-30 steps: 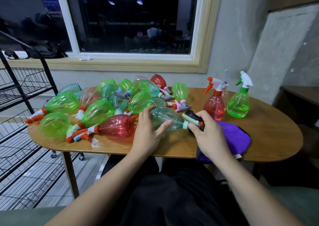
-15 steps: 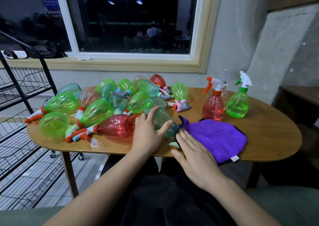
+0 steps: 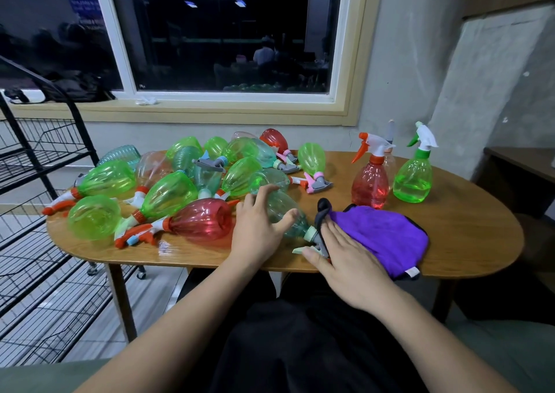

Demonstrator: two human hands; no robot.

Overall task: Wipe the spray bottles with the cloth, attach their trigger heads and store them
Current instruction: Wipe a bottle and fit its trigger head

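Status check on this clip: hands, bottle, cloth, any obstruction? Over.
Left hand spread over the teal bottle, lying on its side, trigger head on. Right hand flat on the purple cloth. Bottle pile close beside it.

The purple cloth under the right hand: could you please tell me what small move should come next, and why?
Probably gather the purple cloth in the right hand and draw it left over the teal bottle. That hand lies flat on the cloth beside the bottle's trigger head, and the left hand rests on the bottle, which lies on its side.
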